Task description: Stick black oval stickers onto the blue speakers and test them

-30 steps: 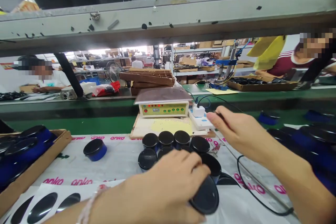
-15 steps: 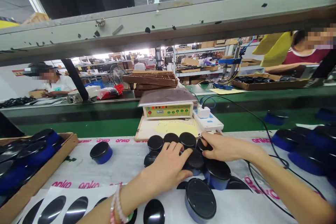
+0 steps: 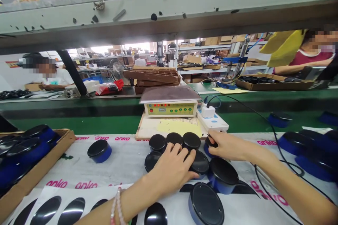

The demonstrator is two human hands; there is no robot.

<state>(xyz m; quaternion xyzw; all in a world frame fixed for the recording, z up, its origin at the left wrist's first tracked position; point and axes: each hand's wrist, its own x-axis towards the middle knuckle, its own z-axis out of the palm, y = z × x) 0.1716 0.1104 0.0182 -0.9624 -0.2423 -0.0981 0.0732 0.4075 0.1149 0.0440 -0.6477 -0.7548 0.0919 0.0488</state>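
My left hand [image 3: 171, 168] lies over a cluster of round, black-topped blue parts, with its fingers spread. Its index finger and thumb rest at the left side of one round part [image 3: 201, 163]. At the cluster's right edge, my right hand [image 3: 224, 146] has its thumb and fingers around another round part [image 3: 210, 146], which is mostly hidden by the hand. Behind the left fingers stand several similar parts [image 3: 191, 141]. Nearer me are a larger round part [image 3: 223, 174] and one tilted part [image 3: 207, 204] with small holes in its black face.
A carton of blue-black parts [image 3: 29, 175] stands at left, near a lone part [image 3: 99, 150]. Sheets of black oval stickers [image 3: 71, 211] lie in front. Behind are a control box [image 3: 171, 109] and power strip [image 3: 213, 121]. Black cables [image 3: 274, 132] cross the right side.
The part in my right hand has shifted slightly right, widening the gap from the cluster. My left hand stays over the same parts. The camera view has shifted a little.
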